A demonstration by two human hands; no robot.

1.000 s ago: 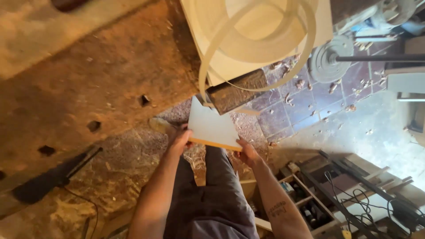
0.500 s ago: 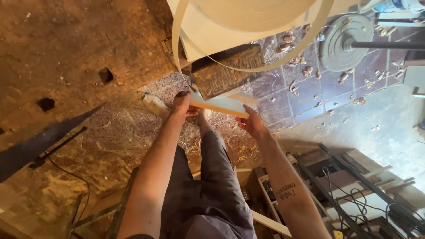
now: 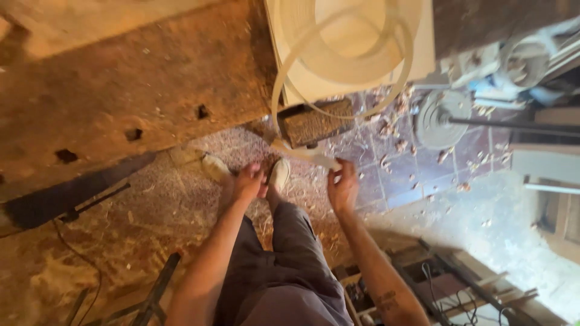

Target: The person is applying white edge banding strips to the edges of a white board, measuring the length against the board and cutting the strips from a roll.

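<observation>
- Pale flat rectangular wooden panel (image 3: 305,154): lying edge-on, tilted, just below the dark rough wooden block (image 3: 315,122); motion blur is hiding its face.
- Right hand (image 3: 342,186): fingers are curling around the panel's lower right end, gripping it.
- Left hand (image 3: 248,182): sitting left of the panel, fingers bunched; whether it is touching the panel cannot be told.
- Cream loop of flexible edge-band strip (image 3: 341,57): hanging above the panel, draping around the block.
- 1 white shoe (image 3: 279,174): standing below the panel, between both hands.
- Sawdust-covered floor (image 3: 181,205): spreading left of the panel.
- Grey metal wheel (image 3: 436,119): lying well right of the panel.
</observation>
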